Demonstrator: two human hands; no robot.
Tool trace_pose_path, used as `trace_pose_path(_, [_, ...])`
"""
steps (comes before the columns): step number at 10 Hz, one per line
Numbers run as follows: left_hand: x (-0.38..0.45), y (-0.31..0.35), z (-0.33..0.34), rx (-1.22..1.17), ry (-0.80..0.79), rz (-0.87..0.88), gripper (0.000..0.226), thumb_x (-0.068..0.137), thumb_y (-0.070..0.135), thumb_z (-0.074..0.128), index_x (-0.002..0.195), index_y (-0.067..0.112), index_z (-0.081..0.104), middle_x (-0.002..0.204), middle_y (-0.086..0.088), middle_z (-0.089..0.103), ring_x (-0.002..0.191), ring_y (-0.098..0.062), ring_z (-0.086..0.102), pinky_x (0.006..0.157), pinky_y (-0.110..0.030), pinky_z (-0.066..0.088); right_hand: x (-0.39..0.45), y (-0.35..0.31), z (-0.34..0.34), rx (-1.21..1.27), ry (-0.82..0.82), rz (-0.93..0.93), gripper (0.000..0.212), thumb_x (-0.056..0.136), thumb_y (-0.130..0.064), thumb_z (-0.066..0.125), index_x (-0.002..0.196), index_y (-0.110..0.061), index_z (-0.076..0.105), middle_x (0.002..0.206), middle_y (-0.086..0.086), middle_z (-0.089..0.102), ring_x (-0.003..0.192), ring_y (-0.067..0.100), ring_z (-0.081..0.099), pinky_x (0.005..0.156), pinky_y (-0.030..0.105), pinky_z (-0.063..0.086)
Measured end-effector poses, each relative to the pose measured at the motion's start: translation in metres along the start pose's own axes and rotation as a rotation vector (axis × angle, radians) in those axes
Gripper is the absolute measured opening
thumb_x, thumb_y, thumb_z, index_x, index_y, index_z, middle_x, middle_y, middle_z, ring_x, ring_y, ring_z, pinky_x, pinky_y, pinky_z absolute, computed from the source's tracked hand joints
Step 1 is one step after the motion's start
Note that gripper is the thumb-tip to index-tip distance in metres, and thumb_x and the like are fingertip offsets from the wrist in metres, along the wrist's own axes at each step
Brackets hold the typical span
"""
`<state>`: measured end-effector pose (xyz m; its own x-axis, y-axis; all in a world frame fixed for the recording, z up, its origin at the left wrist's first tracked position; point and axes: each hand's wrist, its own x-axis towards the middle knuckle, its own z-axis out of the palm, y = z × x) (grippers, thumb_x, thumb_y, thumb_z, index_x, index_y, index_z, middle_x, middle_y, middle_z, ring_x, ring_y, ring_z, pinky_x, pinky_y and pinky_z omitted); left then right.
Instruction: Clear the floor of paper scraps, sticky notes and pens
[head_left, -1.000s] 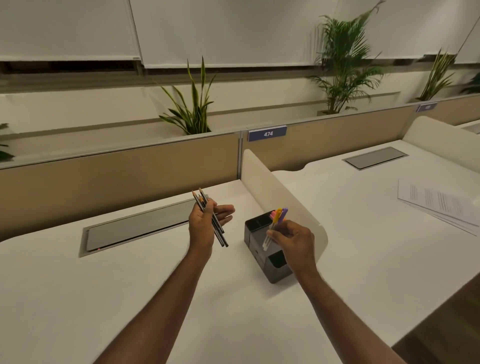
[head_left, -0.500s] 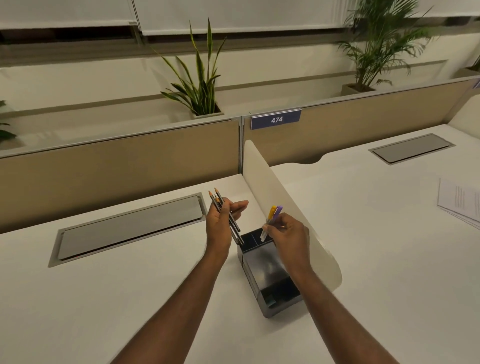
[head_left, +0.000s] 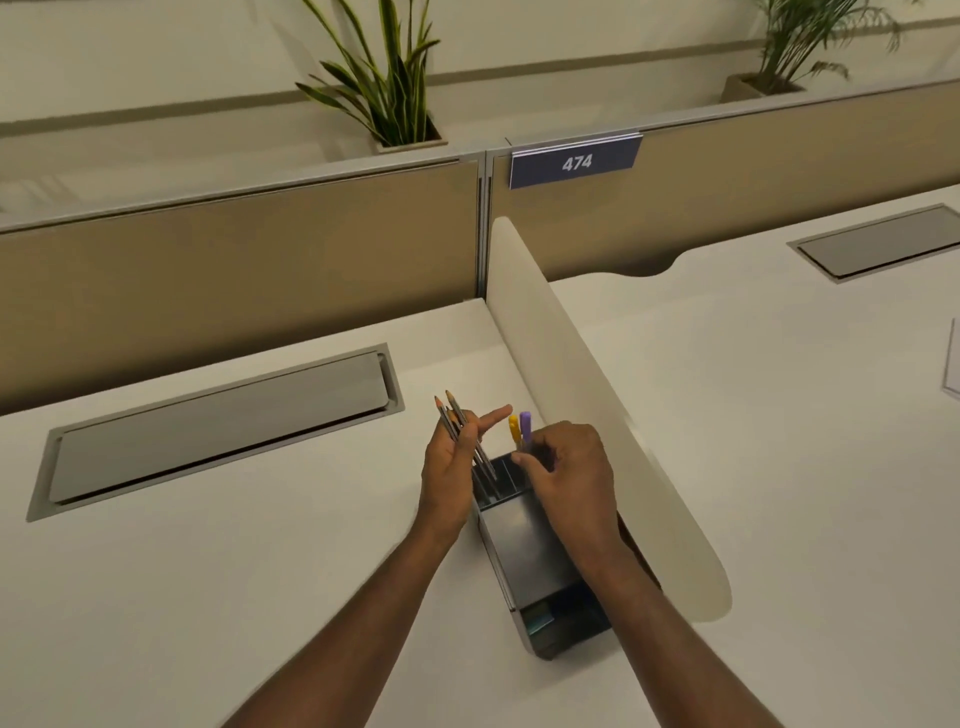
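Observation:
A dark grey desk organiser (head_left: 527, 540) stands on the white desk beside a cream divider. My left hand (head_left: 449, 478) is closed on a bundle of grey pencils (head_left: 460, 426), tips pointing up and away, index finger stretched out, just left of the organiser's slotted far end. My right hand (head_left: 569, 475) pinches coloured pens (head_left: 520, 428), a yellow one and a purple one, held upright with their lower ends down in the organiser's far compartment. The pens' lower parts are hidden by my fingers.
The curved cream divider (head_left: 597, 395) runs along the organiser's right side. A grey cable hatch (head_left: 218, 431) is set into the desk at left, another (head_left: 883, 241) at far right. A sheet of paper (head_left: 953, 364) lies at the right edge. Tan partition with sign 474 (head_left: 574, 162) behind.
The view has closed in and tilted down on the organiser. My right hand has lowered the coloured pens into its far end; my left hand with the pencils has stayed beside it.

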<state>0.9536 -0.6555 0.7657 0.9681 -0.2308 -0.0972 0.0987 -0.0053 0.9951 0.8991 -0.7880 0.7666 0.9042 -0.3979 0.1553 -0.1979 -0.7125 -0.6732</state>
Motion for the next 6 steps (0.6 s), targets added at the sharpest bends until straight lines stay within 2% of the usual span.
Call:
trace_pose_path(1, [-0.004, -0.002, 0.003, 0.015, -0.019, -0.024, 0.025, 0.102, 0.030, 0.045, 0.100, 0.040, 0.068, 0.104, 0.018, 0.070, 0.101, 0.001, 0.066, 0.080, -0.008, 0.051, -0.001, 0.004, 0.005, -0.070, 0.044, -0.041, 0.014, 0.083, -0.039, 0.077, 0.087, -0.027, 0.071, 0.100, -0.006, 0.065, 0.094, 0.010, 0.055, 0.080, 0.027, 0.053])
trace_pose_path(2, [-0.010, -0.011, 0.004, 0.033, -0.093, -0.033, 0.021, 0.102, 0.021, 0.046, 0.106, 0.028, 0.066, 0.108, 0.011, 0.071, 0.104, -0.002, 0.067, 0.087, -0.012, 0.051, -0.001, 0.004, 0.008, -0.111, 0.043, -0.028, 0.018, 0.082, -0.039, 0.078, 0.093, -0.026, 0.074, 0.118, -0.002, 0.065, 0.109, 0.015, 0.056, 0.091, 0.032, 0.051])
trace_pose_path(3, [-0.013, -0.017, 0.002, 0.048, -0.140, 0.001, 0.031, 0.103, 0.021, 0.045, 0.130, 0.019, 0.059, 0.130, 0.004, 0.064, 0.122, -0.010, 0.059, 0.104, -0.022, 0.047, 0.000, 0.002, 0.009, -0.107, 0.009, 0.004, 0.020, 0.082, -0.041, 0.077, 0.097, -0.028, 0.074, 0.125, -0.002, 0.065, 0.114, 0.017, 0.057, 0.098, 0.035, 0.050])
trace_pose_path(4, [-0.015, -0.016, -0.002, 0.097, -0.143, 0.001, 0.039, 0.102, 0.022, 0.046, 0.141, 0.021, 0.049, 0.143, 0.008, 0.054, 0.132, -0.007, 0.050, 0.108, -0.018, 0.041, 0.003, -0.003, 0.003, -0.068, -0.006, 0.026, 0.023, 0.081, -0.040, 0.080, 0.099, -0.026, 0.075, 0.128, -0.003, 0.065, 0.118, 0.016, 0.057, 0.100, 0.036, 0.051])
trace_pose_path(5, [-0.017, -0.017, -0.005, 0.085, -0.144, -0.031, 0.042, 0.101, 0.029, 0.046, 0.143, 0.030, 0.043, 0.149, 0.009, 0.047, 0.136, -0.005, 0.044, 0.105, -0.011, 0.038, 0.006, -0.006, -0.004, -0.030, -0.093, 0.056, 0.034, 0.082, -0.038, 0.080, 0.112, -0.023, 0.075, 0.135, -0.002, 0.064, 0.121, 0.017, 0.058, 0.105, 0.035, 0.049])
trace_pose_path(6, [-0.021, -0.008, -0.008, 0.085, -0.138, -0.057, 0.045, 0.101, 0.035, 0.043, 0.146, 0.033, 0.036, 0.154, 0.008, 0.040, 0.140, -0.008, 0.038, 0.105, -0.017, 0.033, 0.006, -0.015, -0.013, 0.050, -0.127, 0.102, 0.039, 0.085, -0.039, 0.076, 0.121, -0.026, 0.071, 0.138, -0.003, 0.062, 0.125, 0.015, 0.056, 0.104, 0.024, 0.038])
